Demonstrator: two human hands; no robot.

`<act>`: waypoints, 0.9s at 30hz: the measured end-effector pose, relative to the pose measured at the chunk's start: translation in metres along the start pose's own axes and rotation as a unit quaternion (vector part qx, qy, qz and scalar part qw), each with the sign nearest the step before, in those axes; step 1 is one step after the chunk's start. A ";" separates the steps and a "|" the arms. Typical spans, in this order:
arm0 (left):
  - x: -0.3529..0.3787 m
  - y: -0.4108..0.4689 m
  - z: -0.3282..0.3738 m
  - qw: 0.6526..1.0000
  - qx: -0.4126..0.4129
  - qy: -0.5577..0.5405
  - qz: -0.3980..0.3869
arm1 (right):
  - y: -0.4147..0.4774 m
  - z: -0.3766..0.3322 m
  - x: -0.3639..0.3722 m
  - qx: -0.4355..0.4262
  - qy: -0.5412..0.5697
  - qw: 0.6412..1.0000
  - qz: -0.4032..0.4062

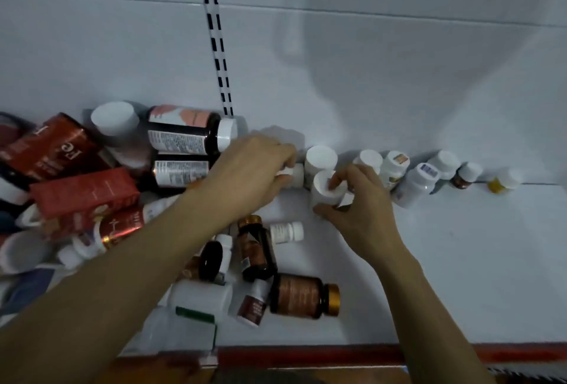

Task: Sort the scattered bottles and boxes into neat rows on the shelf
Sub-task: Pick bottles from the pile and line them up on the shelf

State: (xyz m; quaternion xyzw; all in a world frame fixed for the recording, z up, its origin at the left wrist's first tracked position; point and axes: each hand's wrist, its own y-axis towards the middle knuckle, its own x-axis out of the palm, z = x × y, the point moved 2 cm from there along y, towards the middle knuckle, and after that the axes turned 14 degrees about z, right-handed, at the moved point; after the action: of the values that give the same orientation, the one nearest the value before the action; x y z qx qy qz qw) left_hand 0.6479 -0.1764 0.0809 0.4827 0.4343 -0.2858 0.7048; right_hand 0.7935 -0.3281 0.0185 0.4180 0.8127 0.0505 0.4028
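Note:
A row of white-capped bottles stands along the back wall of the white shelf, running right to a small yellow bottle. My left hand grips a small white bottle lying at the row's left end. My right hand holds an upright white bottle just in front of the row, thumb low on its side and a finger on its cap. To the left lies a heap of dark bottles and red boxes.
Loose bottles lie near the front: a brown gold-capped bottle, a dark amber bottle, a small white bottle. A red strip marks the shelf's front edge. A slotted upright runs up the back wall.

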 end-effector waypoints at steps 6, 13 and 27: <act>0.026 -0.034 0.029 0.968 0.044 0.051 -0.240 | -0.031 -0.011 -0.012 -0.024 0.096 0.986 0.136; 0.009 -0.043 0.002 0.987 -0.096 -0.123 -0.036 | -0.052 -0.061 -0.017 -0.190 0.121 0.968 -0.111; -0.037 -0.096 -0.008 0.820 -0.264 -0.423 0.282 | -0.083 -0.091 0.023 -0.201 -0.116 0.933 -0.276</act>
State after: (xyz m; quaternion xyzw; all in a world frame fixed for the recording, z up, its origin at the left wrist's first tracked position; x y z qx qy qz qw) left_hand 0.5491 -0.2051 0.0709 0.2115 -0.0028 -0.1247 0.9694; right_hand 0.6696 -0.3423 0.0302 0.0903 0.8166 0.0502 0.5679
